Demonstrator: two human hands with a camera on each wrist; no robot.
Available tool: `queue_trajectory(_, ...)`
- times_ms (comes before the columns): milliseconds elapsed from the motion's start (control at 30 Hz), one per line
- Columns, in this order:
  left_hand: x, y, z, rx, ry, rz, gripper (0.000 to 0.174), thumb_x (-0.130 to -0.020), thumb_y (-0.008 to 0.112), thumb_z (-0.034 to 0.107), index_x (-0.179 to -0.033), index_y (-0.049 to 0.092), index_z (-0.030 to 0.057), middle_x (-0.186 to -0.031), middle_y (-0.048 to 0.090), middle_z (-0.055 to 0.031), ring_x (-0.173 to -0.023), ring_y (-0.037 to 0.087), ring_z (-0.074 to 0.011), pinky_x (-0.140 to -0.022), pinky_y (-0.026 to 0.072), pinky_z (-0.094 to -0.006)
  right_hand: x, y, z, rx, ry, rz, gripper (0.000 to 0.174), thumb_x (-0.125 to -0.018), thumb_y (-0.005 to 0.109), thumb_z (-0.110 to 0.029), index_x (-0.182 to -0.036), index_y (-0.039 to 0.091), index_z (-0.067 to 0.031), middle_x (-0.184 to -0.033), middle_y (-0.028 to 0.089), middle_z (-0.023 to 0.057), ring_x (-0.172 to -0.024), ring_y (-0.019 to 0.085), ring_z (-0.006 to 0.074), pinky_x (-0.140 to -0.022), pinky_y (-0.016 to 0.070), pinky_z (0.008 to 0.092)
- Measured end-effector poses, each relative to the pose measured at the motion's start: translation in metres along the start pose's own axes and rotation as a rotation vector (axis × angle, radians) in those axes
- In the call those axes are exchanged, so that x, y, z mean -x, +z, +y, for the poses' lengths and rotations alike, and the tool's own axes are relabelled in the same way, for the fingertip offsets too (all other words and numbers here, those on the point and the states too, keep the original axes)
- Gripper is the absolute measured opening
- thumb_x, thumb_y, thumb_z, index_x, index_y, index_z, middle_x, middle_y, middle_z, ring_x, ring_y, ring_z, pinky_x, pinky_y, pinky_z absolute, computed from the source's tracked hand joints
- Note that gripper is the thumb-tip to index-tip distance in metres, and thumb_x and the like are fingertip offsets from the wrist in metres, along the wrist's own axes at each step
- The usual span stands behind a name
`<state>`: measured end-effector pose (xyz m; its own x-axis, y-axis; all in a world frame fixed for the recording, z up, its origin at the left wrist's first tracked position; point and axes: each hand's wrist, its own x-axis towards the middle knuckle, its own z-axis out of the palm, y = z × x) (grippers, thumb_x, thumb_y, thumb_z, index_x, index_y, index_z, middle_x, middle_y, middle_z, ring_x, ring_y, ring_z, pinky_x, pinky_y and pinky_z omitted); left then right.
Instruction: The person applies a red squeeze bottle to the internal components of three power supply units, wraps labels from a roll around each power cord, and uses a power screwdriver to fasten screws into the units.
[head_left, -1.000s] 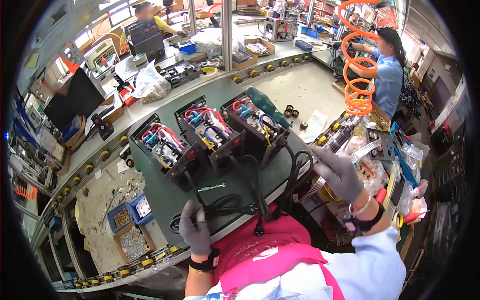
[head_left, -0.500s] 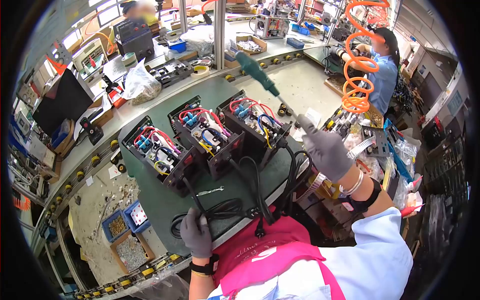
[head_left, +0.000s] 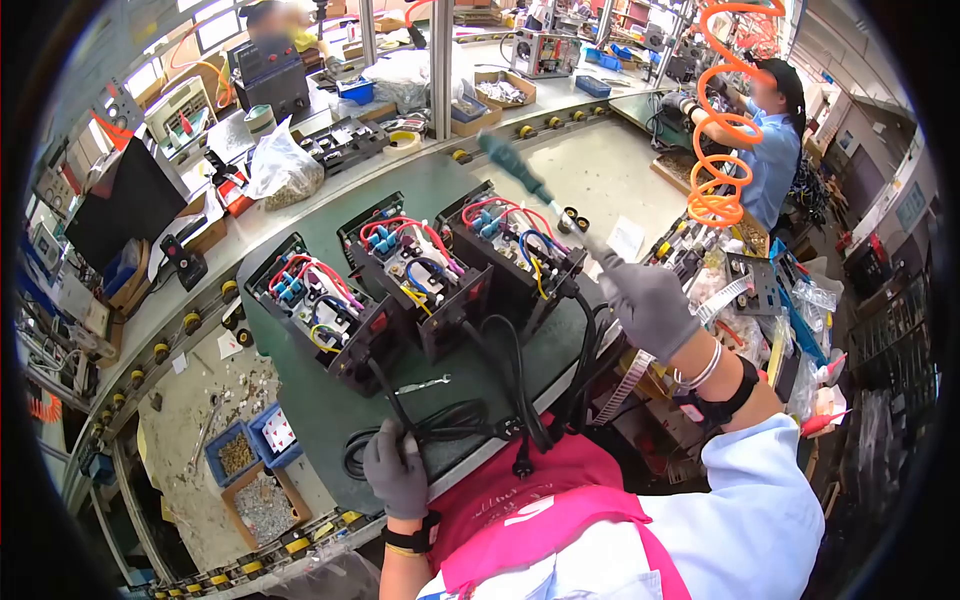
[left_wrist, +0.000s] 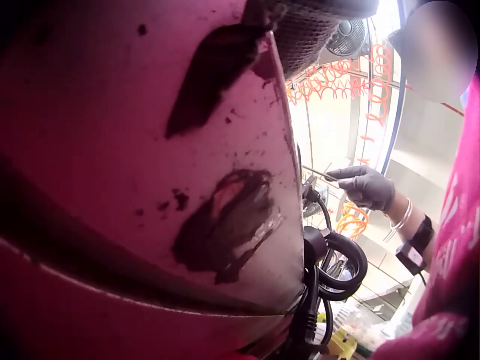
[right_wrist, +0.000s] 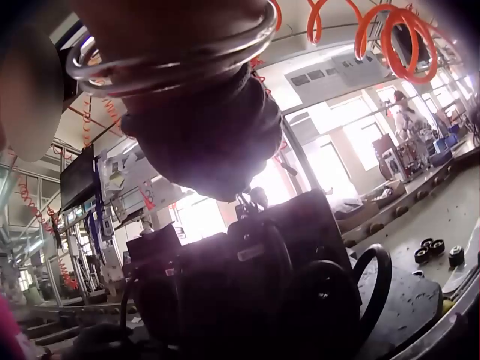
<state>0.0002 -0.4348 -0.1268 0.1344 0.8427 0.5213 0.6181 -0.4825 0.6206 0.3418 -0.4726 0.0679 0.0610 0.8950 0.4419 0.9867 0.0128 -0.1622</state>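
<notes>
My gloved right hand (head_left: 648,305) pinches a screwdriver by its thin shaft, in the air at the right of the devices. The screwdriver's green handle (head_left: 515,165) points away from me, up and left. Three open black devices (head_left: 415,270) stand in a row on a green board, with red, blue and yellow wires showing inside. At the board's near edge rests my gloved left hand (head_left: 396,470), beside a coiled black power cord (head_left: 450,418), its fingers loosely bent and gripping nothing visible. A small wrench (head_left: 423,383) lies between cord and devices.
The green board (head_left: 300,430) sits over a roller line. Blue bins (head_left: 232,452) and a box of small metal parts (head_left: 268,500) stand at left. Orange coiled hose (head_left: 715,200) hangs at right, before another person (head_left: 770,150). Plastic bags (head_left: 815,290) and parts crowd the right side.
The screwdriver and right hand first rose, swinging the handle up and away, then dipped slightly. My left hand came down to the board's edge. The devices kept their places.
</notes>
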Motion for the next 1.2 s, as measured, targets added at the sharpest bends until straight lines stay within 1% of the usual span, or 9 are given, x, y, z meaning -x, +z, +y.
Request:
queue_trajectory(100,-0.001,-0.002,0.002,-0.010,0.023,0.005,0.034,-0.081,0.066,0.006,-0.115,0.062,0.0005,-0.093,0.064,-0.0149,-0.087,0.060,-0.0354,-0.076,0.0475,-0.0445,0.008,0.012,0.009,0.120,0.043,-0.329,0.050,-0.090,0.054,-0.013,-0.140,0.051,-0.0123,-0.065,0.057,0.0200,-0.058,0.061,0.0349,-0.055,0.0479,0.0441)
queue_trajectory(367,-0.002,-0.002,0.003,-0.032,0.053,-0.003,0.035,-0.081,0.065,0.006,-0.115,0.062,0.0005,-0.092,0.063,-0.0148,-0.085,0.059,-0.0355,-0.075,0.0473,-0.0448,0.009,0.015,0.004,0.090,0.073,-0.325,0.043,-0.091,0.055,-0.015,-0.133,0.055,-0.0077,-0.070,0.063,0.0190,-0.068,0.064,0.0371,-0.062,0.0503,0.0468)
queue_trajectory(533,-0.002,-0.002,0.002,-0.012,0.058,0.006,0.035,-0.081,0.065,0.005,-0.116,0.062,0.0011,-0.093,0.063,-0.0146,-0.085,0.060,-0.0346,-0.075,0.0478,-0.0441,0.013,0.024,0.007,-0.089,-0.058,0.050,0.048,-0.090,0.054,-0.011,-0.138,0.054,-0.0125,-0.068,0.057,0.0204,-0.059,0.060,0.0356,-0.056,0.0476,0.0440)
queue_trajectory(667,-0.003,0.000,0.001,-0.021,0.044,-0.001,0.035,-0.081,0.066,0.005,-0.116,0.062,0.0022,-0.093,0.064,-0.0142,-0.085,0.061,-0.0338,-0.075,0.0480,-0.0436,0.002,0.009,0.002,-0.094,0.050,-0.207,0.042,-0.092,0.057,-0.011,-0.134,0.057,-0.0106,-0.076,0.062,0.0211,-0.065,0.066,0.0324,-0.060,0.0505,0.0355)
queue_trajectory(800,-0.001,-0.002,0.001,-0.017,0.041,0.000,0.036,-0.081,0.067,0.005,-0.117,0.062,0.0027,-0.093,0.065,-0.0140,-0.085,0.061,-0.0334,-0.075,0.0481,-0.0429,-0.024,0.020,-0.040,-0.388,-0.163,0.266,0.046,-0.092,0.056,-0.005,-0.138,0.055,-0.0121,-0.074,0.061,0.0213,-0.058,0.063,0.0288,-0.057,0.0489,0.0352)
queue_trajectory(933,-0.001,0.000,-0.002,-0.018,0.052,0.015,0.036,-0.082,0.068,0.007,-0.117,0.062,0.0026,-0.093,0.065,-0.0142,-0.084,0.061,-0.0335,-0.074,0.0482,-0.0425,-0.037,0.051,-0.061,-0.276,-0.233,0.055,0.047,-0.092,0.058,-0.010,-0.139,0.053,-0.0138,-0.066,0.057,0.0184,-0.056,0.059,0.0327,-0.054,0.0483,0.0400)
queue_trajectory(967,-0.001,0.000,-0.002,-0.019,0.059,0.021,0.036,-0.082,0.068,0.007,-0.117,0.062,0.0024,-0.093,0.065,-0.0143,-0.084,0.061,-0.0336,-0.074,0.0482,-0.0425,-0.037,0.046,-0.065,-0.006,-0.118,-0.345,0.046,-0.093,0.058,-0.015,-0.138,0.053,-0.0140,-0.066,0.057,0.0189,-0.057,0.060,0.0342,-0.054,0.0480,0.0432)
queue_trajectory(1133,-0.003,-0.001,0.000,-0.014,0.066,0.020,0.035,-0.082,0.067,0.007,-0.116,0.062,0.0014,-0.092,0.065,-0.0149,-0.083,0.061,-0.0339,-0.073,0.0481,-0.0430,-0.044,0.057,-0.062,-0.303,-0.220,0.106,0.047,-0.096,0.050,-0.019,-0.143,0.046,-0.0196,-0.068,0.062,0.0159,-0.063,0.064,0.0344,-0.060,0.0509,0.0477)
queue_trajectory(1200,-0.003,-0.003,0.002,-0.019,0.072,0.022,0.034,-0.082,0.067,0.007,-0.116,0.062,0.0011,-0.092,0.065,-0.0151,-0.083,0.061,-0.0340,-0.073,0.0481,-0.0431,-0.048,0.049,-0.073,-0.084,-0.113,-0.270,0.046,-0.095,0.052,-0.019,-0.141,0.049,-0.0171,-0.070,0.063,0.0168,-0.063,0.064,0.0345,-0.059,0.0507,0.0465)
